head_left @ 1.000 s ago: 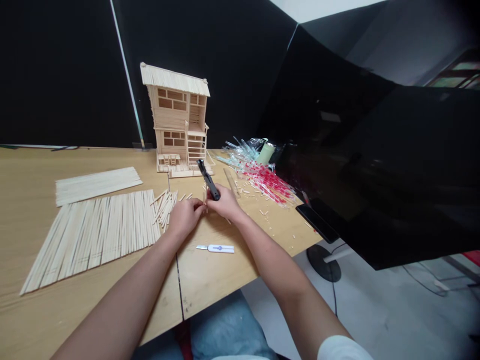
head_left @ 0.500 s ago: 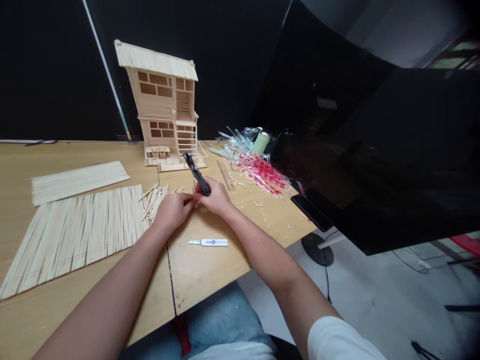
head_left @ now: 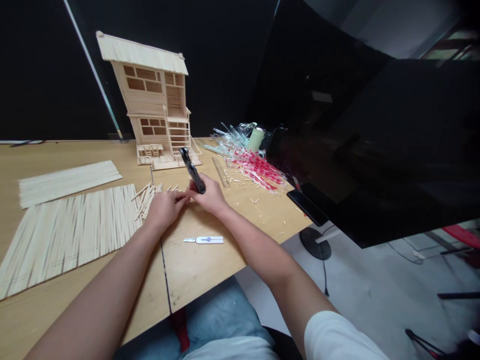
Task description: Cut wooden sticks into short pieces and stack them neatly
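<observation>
Dark tool (head_left: 192, 171) held in the right hand (head_left: 210, 194), with the left hand (head_left: 165, 207) brought against its fingertips

Nearest, a white cutter (head_left: 209, 240) is laid crosswise on the table (head_left: 202, 277), blade leftward; beyond it, the tool is gripped by the closed right hand, its long axis slanted up, away and slightly left, the left hand being set lower and farther from it; the left fingers are drawn together, but whether anything is pinched there cannot be told; loose short sticks (head_left: 144, 197) are spread just beyond the left hand; farther right, red-marked pieces are held in clear packets (head_left: 257, 167), near a green cylinder (head_left: 255, 139) whose contents are hidden; behind, a stick-built house (head_left: 147, 97) is stood upright
</observation>
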`<state>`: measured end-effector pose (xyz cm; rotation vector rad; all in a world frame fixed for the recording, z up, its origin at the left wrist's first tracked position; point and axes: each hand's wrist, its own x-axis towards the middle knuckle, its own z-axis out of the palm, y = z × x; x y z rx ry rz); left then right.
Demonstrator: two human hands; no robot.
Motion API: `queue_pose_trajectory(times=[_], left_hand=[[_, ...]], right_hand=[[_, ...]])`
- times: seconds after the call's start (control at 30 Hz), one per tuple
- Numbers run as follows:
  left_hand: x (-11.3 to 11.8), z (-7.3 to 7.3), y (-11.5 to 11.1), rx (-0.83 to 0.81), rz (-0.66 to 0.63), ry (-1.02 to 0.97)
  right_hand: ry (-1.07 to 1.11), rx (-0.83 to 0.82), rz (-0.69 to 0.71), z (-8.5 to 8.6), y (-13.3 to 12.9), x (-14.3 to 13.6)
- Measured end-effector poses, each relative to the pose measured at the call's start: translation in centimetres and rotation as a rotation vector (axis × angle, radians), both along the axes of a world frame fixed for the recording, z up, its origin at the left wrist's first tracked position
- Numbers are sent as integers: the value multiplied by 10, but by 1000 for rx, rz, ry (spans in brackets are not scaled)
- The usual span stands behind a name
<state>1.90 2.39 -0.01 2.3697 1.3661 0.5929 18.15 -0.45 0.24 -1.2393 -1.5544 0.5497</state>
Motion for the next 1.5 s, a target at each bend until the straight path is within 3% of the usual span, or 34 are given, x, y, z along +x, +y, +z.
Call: queue_pose_trajectory(times=[0.3,0.67,0.93,1.03,1.13,1.27,1.5], left_hand=[[-5,-9,5,-47,-42,-113],[-4,-9,2,-103,-34,-288],[-2,-5,0,-77,-52,-195],[-3,-4,0,-69,-39,-203],[-7,-3,1,-54,-6,-222],[-11,4,0,-35,44,-187],[-4,13,-6,83,94,163]], right_hand=[[77,-7,31,-6,6,-2],[42,8,16,-4,2,-6],[78,-27,21,-11,4,-8],[66,-38,-6,-7,3,-7],[-103,-98,-100,9,-5,0],[-499,-256,-247,30,-20,14],[-770,-421,-212,33,-43,18]])
